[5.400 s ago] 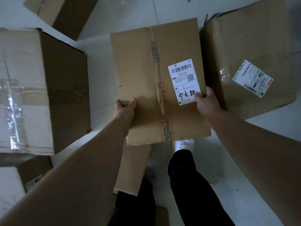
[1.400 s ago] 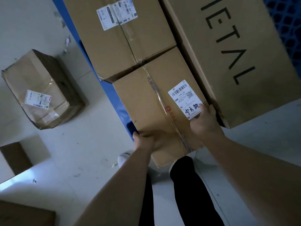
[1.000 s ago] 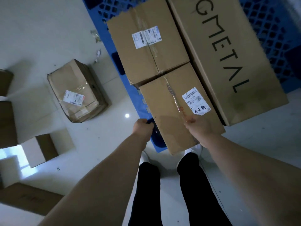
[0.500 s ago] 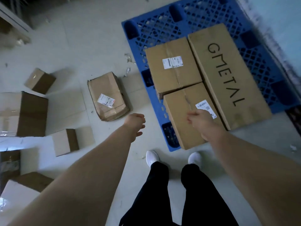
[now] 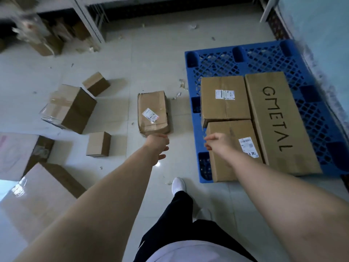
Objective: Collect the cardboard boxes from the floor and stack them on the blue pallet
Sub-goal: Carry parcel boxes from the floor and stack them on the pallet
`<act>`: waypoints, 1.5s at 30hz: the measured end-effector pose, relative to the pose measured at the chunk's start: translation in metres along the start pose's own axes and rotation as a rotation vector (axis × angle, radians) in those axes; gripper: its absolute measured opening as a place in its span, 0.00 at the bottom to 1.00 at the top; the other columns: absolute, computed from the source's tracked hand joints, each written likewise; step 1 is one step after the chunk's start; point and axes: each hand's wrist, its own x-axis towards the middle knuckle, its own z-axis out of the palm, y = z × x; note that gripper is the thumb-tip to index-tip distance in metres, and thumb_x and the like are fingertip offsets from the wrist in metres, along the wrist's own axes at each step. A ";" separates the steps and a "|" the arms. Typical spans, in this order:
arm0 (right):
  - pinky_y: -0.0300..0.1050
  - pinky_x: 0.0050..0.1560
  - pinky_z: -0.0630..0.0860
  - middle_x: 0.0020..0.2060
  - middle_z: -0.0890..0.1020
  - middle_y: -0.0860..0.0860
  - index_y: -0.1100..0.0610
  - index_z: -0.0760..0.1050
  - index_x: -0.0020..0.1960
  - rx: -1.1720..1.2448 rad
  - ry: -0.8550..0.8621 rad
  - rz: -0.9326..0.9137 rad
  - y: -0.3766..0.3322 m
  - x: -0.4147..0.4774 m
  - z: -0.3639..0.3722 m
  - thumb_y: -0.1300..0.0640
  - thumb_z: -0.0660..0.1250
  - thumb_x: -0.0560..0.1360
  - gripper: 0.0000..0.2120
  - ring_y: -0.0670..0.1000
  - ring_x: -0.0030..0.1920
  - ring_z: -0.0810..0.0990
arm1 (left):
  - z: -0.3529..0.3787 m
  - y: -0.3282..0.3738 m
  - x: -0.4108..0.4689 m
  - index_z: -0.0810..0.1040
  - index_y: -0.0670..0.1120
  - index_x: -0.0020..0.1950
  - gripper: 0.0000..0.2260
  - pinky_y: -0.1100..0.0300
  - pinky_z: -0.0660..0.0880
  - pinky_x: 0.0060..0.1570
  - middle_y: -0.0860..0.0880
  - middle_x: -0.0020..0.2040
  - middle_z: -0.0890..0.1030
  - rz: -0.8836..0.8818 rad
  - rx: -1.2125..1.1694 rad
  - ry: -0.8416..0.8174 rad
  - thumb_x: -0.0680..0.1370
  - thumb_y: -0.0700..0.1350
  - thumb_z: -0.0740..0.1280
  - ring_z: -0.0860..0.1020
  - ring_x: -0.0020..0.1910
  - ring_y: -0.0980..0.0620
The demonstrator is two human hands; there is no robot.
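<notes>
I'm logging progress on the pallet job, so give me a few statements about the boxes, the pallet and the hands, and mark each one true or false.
1. The blue pallet carries three cardboard boxes. True: the long GMETAL box, a back box with a printed label and a front box with a handwritten label.
2. The right hand grips a box. False: it holds nothing, and neither does the left hand.
3. The GMETAL box lies on the floor. False: it lies on the pallet, along its right side.
4. A dented box with a white label lies on the floor left of the pallet. True.
</notes>
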 end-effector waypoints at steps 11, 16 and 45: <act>0.37 0.39 0.76 0.39 0.81 0.51 0.58 0.79 0.46 -0.104 -0.100 -0.107 -0.027 -0.039 0.066 0.65 0.63 0.77 0.07 0.49 0.41 0.80 | -0.064 -0.051 -0.054 0.76 0.45 0.62 0.12 0.52 0.75 0.51 0.44 0.57 0.79 -0.008 -0.130 0.140 0.80 0.37 0.62 0.78 0.50 0.48; 0.39 0.41 0.75 0.37 0.83 0.50 0.54 0.79 0.42 -0.159 -0.142 -0.146 -0.052 -0.046 0.106 0.64 0.64 0.74 0.08 0.49 0.39 0.82 | -0.109 -0.063 -0.053 0.77 0.45 0.61 0.11 0.54 0.73 0.46 0.46 0.51 0.77 -0.038 -0.195 0.187 0.80 0.38 0.63 0.77 0.48 0.49; 0.40 0.45 0.75 0.39 0.82 0.50 0.54 0.79 0.46 -0.351 -0.355 -0.041 -0.173 -0.002 0.382 0.65 0.63 0.75 0.08 0.49 0.40 0.81 | -0.378 -0.109 0.068 0.74 0.43 0.66 0.15 0.53 0.72 0.48 0.45 0.51 0.77 -0.248 -0.368 0.315 0.80 0.37 0.61 0.76 0.49 0.47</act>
